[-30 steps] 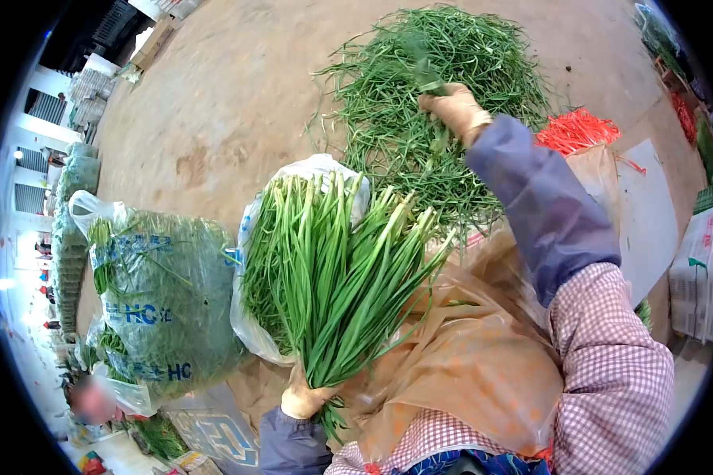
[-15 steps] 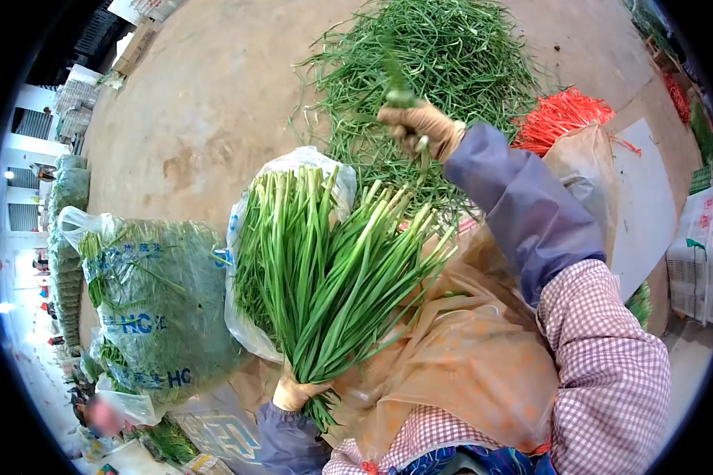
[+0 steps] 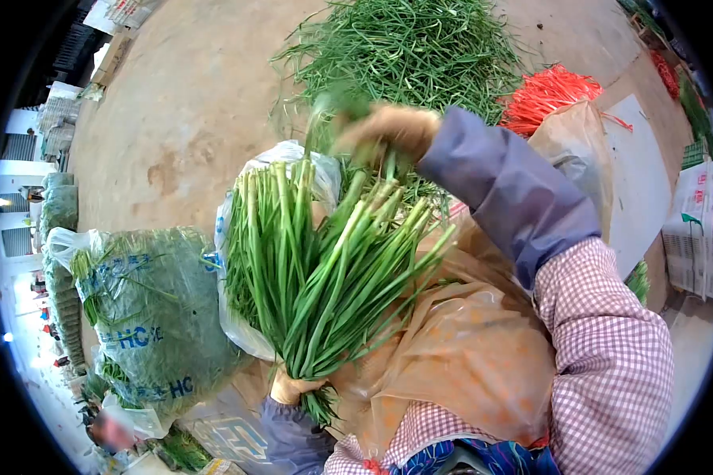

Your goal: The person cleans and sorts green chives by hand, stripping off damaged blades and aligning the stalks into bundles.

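My left hand (image 3: 293, 386), in a tan glove, is wrapped round the leafy lower ends of a big bunch of garlic chives (image 3: 313, 293). The bunch fans upward, its pale cut ends at the top, in two loose clumps. Above it my right hand (image 3: 392, 131), gloved too and smeared by motion, is closed on a few loose chive leaves (image 3: 341, 107), blurred as well. Some green pokes out below its fingers. Behind the bunch lies an opened clear plastic bag (image 3: 325, 178).
A heap of loose green leaves (image 3: 404, 59) covers the floor ahead. Red ties (image 3: 550, 95) lie at the right beside a white board (image 3: 638, 174). A stuffed, printed plastic bag of greens (image 3: 158, 309) stands at left. A brown translucent apron (image 3: 467, 348) covers my lap.
My right hand has moved left and slightly down, nearer the tops of the bunch, carrying the loose leaves. My left hand still grips the bunch, almost in the same place.
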